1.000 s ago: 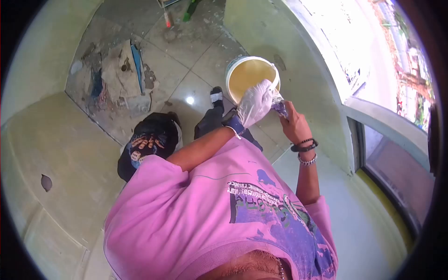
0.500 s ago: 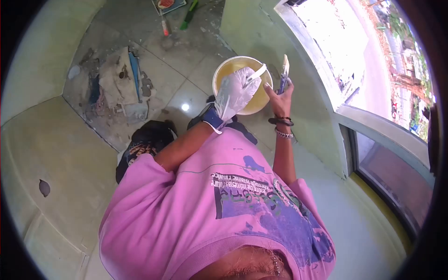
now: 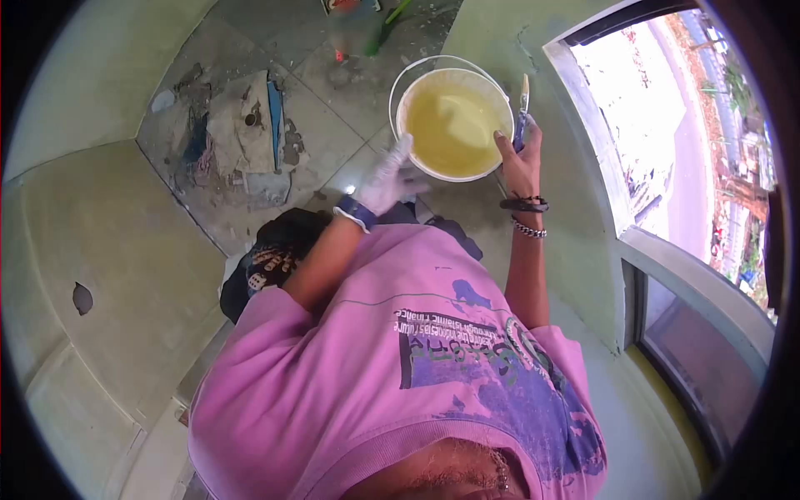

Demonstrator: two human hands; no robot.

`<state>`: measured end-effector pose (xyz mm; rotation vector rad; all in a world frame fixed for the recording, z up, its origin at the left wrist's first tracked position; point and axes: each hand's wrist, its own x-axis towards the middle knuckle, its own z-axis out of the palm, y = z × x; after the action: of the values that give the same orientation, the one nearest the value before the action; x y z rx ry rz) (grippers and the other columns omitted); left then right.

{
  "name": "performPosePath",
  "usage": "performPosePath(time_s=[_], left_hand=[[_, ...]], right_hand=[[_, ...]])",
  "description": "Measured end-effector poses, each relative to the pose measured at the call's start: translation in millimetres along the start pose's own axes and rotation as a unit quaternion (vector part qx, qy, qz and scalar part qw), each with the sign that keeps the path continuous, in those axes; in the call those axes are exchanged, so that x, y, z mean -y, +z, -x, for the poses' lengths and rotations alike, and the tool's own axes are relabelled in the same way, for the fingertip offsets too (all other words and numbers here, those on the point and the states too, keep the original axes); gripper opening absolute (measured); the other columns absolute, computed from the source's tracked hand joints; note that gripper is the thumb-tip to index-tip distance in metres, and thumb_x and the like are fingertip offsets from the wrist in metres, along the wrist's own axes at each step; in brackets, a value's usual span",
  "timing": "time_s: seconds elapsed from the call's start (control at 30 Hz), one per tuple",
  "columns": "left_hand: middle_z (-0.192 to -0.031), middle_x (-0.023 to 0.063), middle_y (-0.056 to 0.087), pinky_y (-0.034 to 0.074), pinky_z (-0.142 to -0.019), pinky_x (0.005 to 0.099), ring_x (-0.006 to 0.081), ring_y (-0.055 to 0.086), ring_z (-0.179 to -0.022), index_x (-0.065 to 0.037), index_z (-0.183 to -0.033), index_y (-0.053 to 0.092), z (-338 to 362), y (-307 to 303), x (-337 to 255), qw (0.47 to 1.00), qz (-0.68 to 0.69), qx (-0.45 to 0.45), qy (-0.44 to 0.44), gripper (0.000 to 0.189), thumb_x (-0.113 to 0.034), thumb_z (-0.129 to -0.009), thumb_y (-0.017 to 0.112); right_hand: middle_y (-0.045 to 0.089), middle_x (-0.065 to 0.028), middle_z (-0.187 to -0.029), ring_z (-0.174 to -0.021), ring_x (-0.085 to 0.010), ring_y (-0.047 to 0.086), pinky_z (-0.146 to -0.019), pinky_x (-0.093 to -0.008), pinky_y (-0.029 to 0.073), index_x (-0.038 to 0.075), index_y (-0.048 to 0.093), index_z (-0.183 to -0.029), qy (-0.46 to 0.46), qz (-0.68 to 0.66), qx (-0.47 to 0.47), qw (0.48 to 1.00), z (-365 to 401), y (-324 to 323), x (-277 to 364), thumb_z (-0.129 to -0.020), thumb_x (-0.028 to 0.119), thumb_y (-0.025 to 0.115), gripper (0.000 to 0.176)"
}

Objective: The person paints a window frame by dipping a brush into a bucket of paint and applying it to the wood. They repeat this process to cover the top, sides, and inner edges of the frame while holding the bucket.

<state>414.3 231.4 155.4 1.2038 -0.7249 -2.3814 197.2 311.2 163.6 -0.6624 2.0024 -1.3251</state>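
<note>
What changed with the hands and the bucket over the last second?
The gloved left hand came off the blade it was touching, drew back from over the bucket and now sits at its near rim; blur hides whether it holds anything. The right hand still grips the scraper, now upright beside the bucket's right rim. The bucket seems unmoved.

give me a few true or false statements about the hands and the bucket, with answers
1. The left hand is gloved in white and sits by the near rim of the bucket. True.
2. The right hand has its grip on a scraper, blade pointing up beside the bucket. True.
3. The bucket is empty. False: it holds yellowish paste.
4. The right wrist is bare. False: it wears bracelets.
</note>
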Motion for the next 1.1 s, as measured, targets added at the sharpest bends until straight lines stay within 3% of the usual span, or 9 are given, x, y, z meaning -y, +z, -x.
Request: performPosePath(time_s=[0.07,0.2,0.4,0.5,0.53,0.67,0.83,0.9,1.1], left_hand=[[-0.127,0.0129,0.049,0.051,-0.082,0.0504,0.0291,0.054,-0.109,-0.013,-0.136,0.037,-10,3,21,0.993,0.05,0.098,-0.045,0.073,-0.057,-0.083,0.061],[-0.13,0.0159,0.048,0.052,-0.091,0.0459,0.0312,0.053,-0.118,-0.005,-0.135,0.033,-33,25,3,0.98,0.171,0.082,-0.053,0.054,-0.029,-0.092,0.056],[-0.135,0.0194,0.042,0.05,-0.097,0.0461,0.0351,0.052,-0.118,0.002,-0.138,0.025,-45,16,7,0.978,0.169,0.126,-0.001,0.055,-0.008,-0.089,0.047],[-0.132,0.0211,0.044,0.055,-0.089,0.0439,0.0345,0.055,-0.115,0.003,-0.135,0.028,-37,28,-3,0.99,0.121,0.073,-0.014,0.051,-0.006,-0.088,0.046],[-0.128,0.0213,0.048,0.057,-0.085,0.0424,0.0337,0.058,-0.111,0.004,-0.133,0.031,-33,32,-5,0.993,0.1,0.069,0.002,0.049,-0.005,-0.087,0.046],[-0.121,0.0208,0.053,0.059,-0.082,0.0396,0.0322,0.061,-0.105,0.006,-0.128,0.037,-20,48,-2,1.0,0.018,-0.004,0.021,0.042,-0.004,-0.087,0.045],[-0.117,0.0184,0.056,0.059,-0.08,0.0372,0.0295,0.063,-0.102,0.006,-0.125,0.041,-18,50,17,1.0,0.001,-0.004,0.022,0.038,-0.007,-0.09,0.047],[-0.117,0.0171,0.056,0.059,-0.08,0.0375,0.0275,0.062,-0.103,0.002,-0.127,0.041,-22,48,30,1.0,0.005,-0.007,0.028,0.038,-0.008,-0.091,0.047],[-0.121,0.0177,0.054,0.058,-0.081,0.0436,0.0311,0.061,-0.106,0.0,-0.128,0.038,-14,59,21,1.0,0.017,0.011,0.011,0.04,-0.002,-0.089,0.042]], right_hand=[[0.055,-0.0178,-0.111,-0.094,-0.022,0.058,-0.083,-0.0337,0.047,-0.004,0.03,-0.135,-0.024,0.045,-0.017,0.999,-1,2,0,-0.081,0.02,0.068,0.07],[0.055,-0.017,-0.114,-0.099,-0.022,0.057,-0.085,-0.0342,0.046,-0.002,0.031,-0.135,-0.089,0.028,-0.063,0.994,-13,23,9,-0.082,0.021,0.067,0.068],[0.06,-0.0115,-0.102,-0.088,-0.0193,0.059,-0.076,-0.0324,0.047,0.007,0.038,-0.135,-0.038,0.098,-0.069,0.992,11,-18,9,-0.09,0.019,0.058,0.052],[0.064,-0.0129,-0.091,-0.078,-0.0214,0.062,-0.069,-0.0363,0.047,0.012,0.046,-0.131,-0.048,0.194,0.025,0.98,49,-59,72,-0.092,0.01,0.05,0.039],[0.065,-0.0195,-0.089,-0.076,-0.0318,0.065,-0.068,-0.0416,0.047,0.01,0.05,-0.127,-0.119,0.23,0.052,0.964,55,-61,89,-0.088,0.007,0.051,0.04],[0.062,-0.0255,-0.086,-0.08,-0.0432,0.059,-0.068,-0.047,0.047,0.006,0.053,-0.123,-0.171,0.367,0.19,0.894,26,-39,102,-0.08,0.004,0.055,0.043],[0.066,-0.0214,-0.086,-0.08,-0.0373,0.065,-0.072,-0.047,0.052,0.012,0.061,-0.114,-0.171,0.531,0.181,0.81,-31,21,54,-0.078,0.013,0.057,0.036],[0.066,-0.0226,-0.084,-0.081,-0.0352,0.066,-0.07,-0.0449,0.053,0.009,0.064,-0.104,-0.159,0.531,0.169,0.815,-38,32,46,-0.082,0.01,0.048,0.028],[0.066,-0.0233,-0.086,-0.082,-0.0385,0.065,-0.073,-0.0469,0.053,0.008,0.064,-0.107,-0.172,0.488,0.182,0.836,-29,10,43,-0.08,0.013,0.051,0.03]])
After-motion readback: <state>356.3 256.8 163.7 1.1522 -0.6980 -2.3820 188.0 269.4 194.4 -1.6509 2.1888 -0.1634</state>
